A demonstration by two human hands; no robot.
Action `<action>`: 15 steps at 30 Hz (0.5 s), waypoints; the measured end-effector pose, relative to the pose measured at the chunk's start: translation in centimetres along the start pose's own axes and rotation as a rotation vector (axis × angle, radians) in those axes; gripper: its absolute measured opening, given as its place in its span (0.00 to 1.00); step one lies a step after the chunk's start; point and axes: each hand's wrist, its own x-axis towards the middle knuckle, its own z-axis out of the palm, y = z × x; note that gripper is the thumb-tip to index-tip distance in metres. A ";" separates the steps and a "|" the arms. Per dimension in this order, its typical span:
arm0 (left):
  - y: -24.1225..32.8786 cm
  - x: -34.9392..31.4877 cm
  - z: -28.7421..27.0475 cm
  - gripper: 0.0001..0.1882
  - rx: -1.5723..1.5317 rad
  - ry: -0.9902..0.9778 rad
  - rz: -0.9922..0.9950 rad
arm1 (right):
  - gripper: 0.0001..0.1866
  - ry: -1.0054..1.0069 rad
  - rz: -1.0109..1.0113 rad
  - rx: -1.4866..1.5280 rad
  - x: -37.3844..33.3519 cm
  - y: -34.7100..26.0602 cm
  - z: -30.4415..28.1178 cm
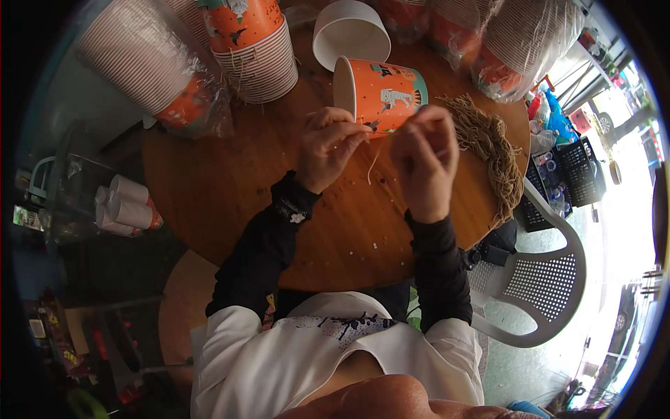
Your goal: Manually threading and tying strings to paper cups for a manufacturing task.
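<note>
An orange paper bucket (389,94) with printed animal figures lies on its side on the round wooden table, its open mouth facing left. My left hand (326,148) is closed in a pinch at the near edge of the bucket, by its rim. From those fingertips a short pale string (373,165) hangs down over the table. Beside the bucket's base, my right hand (427,157) has its fingers curled in; it is slightly blurred, and whatever they hold is hidden. A tangled bundle of tan string (488,143) lies to the right of that hand.
A white bucket (351,35) stands behind the orange one. Nested bucket stacks (258,63) and plastic-wrapped stacks (527,49) line the far side of the table (223,202). A grey plastic chair (551,279) and a black crate (579,171) are at the right.
</note>
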 end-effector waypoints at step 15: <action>7.3 5.4 -7.4 0.06 0.219 0.013 0.110 | 0.05 -0.154 -0.200 0.048 5.1 -10.0 -0.5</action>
